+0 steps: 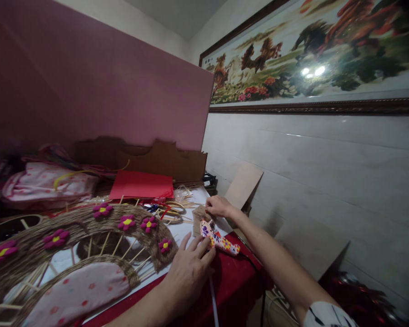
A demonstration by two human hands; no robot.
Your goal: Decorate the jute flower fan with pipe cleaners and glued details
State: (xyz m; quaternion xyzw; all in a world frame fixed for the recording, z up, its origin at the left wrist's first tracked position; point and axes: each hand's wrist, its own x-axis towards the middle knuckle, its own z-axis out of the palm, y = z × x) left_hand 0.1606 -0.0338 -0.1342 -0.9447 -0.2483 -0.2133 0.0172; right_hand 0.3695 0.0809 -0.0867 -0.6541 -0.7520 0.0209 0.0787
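Note:
My left hand point(190, 268) lies with its fingers stretched out on the red tablecloth, fingertips touching a flower-patterned glue gun point(221, 240). A white glue stick point(213, 302) runs out from under that hand toward me. My right hand point(218, 206) is farther back, its fingers closed in a pinch on a small brown woven piece point(200, 217). To the left lies a large arched jute fan frame point(88, 231) with bamboo sticks, pink felt flowers and pink dotted fabric.
Red paper point(141, 185), scissors and rattan rings point(172, 211) sit behind the frame. Brown cardboard cutouts point(157, 159) lean on a pink board. Pink fabric point(41, 184) is piled at left. A tiled wall with a horse painting point(310, 54) is to the right. Cardboard sheets point(243, 184) lean there.

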